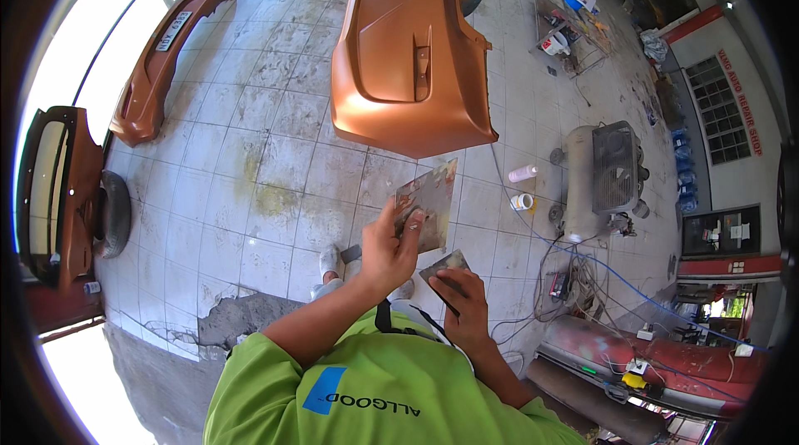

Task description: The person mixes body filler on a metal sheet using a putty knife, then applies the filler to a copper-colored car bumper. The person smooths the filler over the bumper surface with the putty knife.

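Note:
My left hand (pixel 398 241) grips a stained rectangular plate (pixel 431 195), smeared with grey and reddish patches, thumb over its face. Lower and to the right, my right hand (pixel 466 299) holds a small dark flat spreader (pixel 445 267) at an angle, apart from the plate. Beyond both hands, a large orange car bumper (pixel 399 54) is raised above the tiled floor (pixel 275 162), its lower corner a short way past the plate. A pink bottle (pixel 523 173) and a white tub (pixel 522 202) are on the floor to the right.
At left are another orange bumper (pixel 143 100), a car panel (pixel 62 195) and a tyre (pixel 114 212). Right stand an air compressor (pixel 587 179), a cluttered metal stand (pixel 570 25) and a red tank (pixel 657 362). Hoses and cables (pixel 587 258) cross the floor.

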`<state>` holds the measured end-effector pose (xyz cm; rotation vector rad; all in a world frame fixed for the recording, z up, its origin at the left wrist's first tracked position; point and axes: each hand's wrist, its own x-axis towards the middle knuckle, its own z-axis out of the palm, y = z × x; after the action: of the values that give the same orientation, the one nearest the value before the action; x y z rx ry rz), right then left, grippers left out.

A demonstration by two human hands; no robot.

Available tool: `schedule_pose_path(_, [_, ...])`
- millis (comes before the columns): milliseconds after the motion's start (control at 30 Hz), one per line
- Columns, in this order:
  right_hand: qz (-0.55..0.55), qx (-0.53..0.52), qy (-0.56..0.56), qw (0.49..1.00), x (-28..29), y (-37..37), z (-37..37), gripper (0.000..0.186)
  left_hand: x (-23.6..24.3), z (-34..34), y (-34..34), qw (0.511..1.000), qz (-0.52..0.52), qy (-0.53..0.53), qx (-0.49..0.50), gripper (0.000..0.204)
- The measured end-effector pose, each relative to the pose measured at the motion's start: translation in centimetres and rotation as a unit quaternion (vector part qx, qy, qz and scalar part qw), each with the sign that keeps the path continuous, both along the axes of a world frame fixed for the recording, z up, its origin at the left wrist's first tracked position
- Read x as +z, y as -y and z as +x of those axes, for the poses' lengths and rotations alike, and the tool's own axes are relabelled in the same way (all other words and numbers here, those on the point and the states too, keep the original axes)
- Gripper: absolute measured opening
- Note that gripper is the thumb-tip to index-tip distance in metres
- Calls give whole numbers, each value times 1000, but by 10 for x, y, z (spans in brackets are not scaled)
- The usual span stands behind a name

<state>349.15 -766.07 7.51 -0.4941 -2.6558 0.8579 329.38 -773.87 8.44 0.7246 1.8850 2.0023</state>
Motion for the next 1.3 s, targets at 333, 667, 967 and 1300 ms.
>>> schedule_pose_path(333, [-47, -9, 49, 998, -183, -57, -53, 82, -205, -31, -3, 839, 38, 539, -62, 35])
schedule_pose_path(667, [-27, -21, 41, 999, -447, -108, -64, 71, -474, -25, -68, 983, -129, -55, -118, 22])
schedule_pose_path(967, [-40, 56, -190, 979, -587, -78, -58, 67, -593, -41, -66, 989, -4, 140, 42, 26])
schedule_pose_path(1300, [113, 44, -101, 987, -590, -148, -43, 60, -555, -17, -28, 969, 41, 243, 11, 32])
